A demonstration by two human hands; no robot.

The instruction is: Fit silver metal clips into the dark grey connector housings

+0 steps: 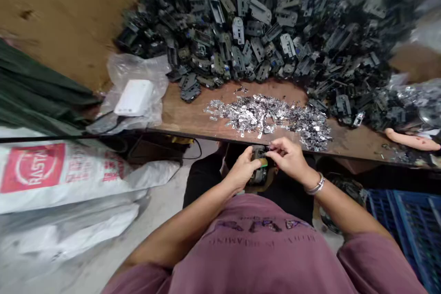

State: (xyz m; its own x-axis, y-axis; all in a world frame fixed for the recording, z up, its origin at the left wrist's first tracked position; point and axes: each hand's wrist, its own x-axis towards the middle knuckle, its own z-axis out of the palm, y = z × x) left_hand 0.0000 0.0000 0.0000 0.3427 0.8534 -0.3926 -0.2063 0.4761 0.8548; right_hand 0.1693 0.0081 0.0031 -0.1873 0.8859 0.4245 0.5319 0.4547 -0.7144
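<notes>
My left hand (243,168) is wrapped round a dark grey slotted part (258,175), held over my lap just below the table's front edge. A tan and green band shows at my left thumb; what it is I cannot tell. Against the upper right side of that part, my right hand (286,158) is closed in a pinch, and whatever sits between its fingertips is too small to name. Just beyond both hands, small shiny metal pieces (253,112) lie in a loose spread on the brown table (182,110).
A large heap of dark grey slotted parts (237,32) covers the back of the table. A white box (134,97) rests on clear plastic at the left, above printed white sacks (86,170). Blue crates (403,220) stand at the lower right.
</notes>
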